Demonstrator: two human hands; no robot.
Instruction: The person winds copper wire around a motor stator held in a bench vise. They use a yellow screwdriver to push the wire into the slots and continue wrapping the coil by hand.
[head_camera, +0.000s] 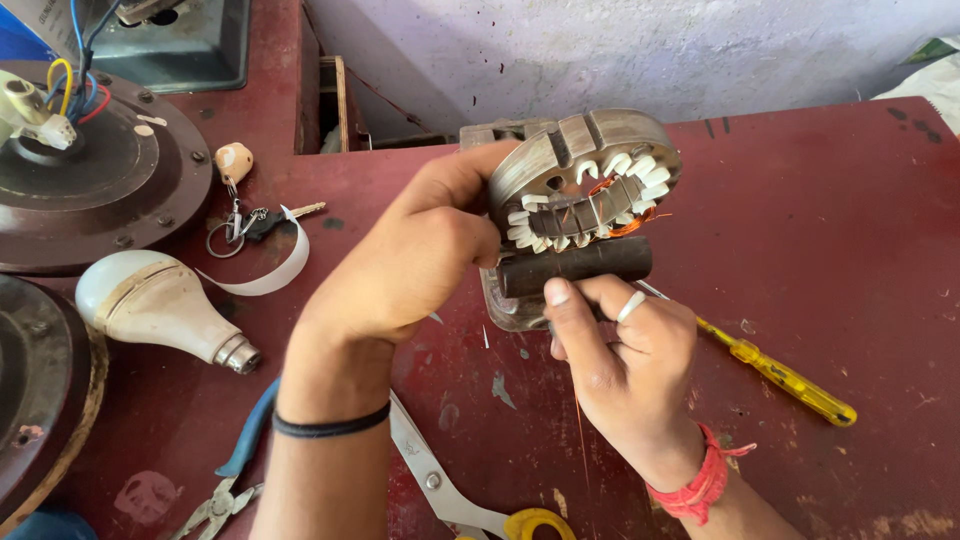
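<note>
Stator ring and dark rod held above the red tabletop

Hands meet near the middle of the frame, and we see both busy with one assembly. Our left hand (420, 265) is closed around the left edge of a metal stator ring (585, 160), thumb on its rim, holding it tilted so its white slot liners and copper wire (625, 222) face us. Our right hand (625, 360) comes up from the lower right, its fingers (562, 310) curled shut on a dark cylindrical rod (580, 265) that lies crosswise just below the ring, touching its lower edge. A thin strand of wire hangs down beside this hand.

On the red tabletop (830, 220) a yellow-handled screwdriver (790, 380) lies to the right of the right hand. At the bottom centre we see scissors (450, 490) with a yellow handle, and pliers (235, 470) with blue grips at lower left. A white bulb (155, 300) lies at the left, with a bunch of keys (245, 220) above it. A round fan housing (100, 180) with coloured wires fills the upper left.
</note>
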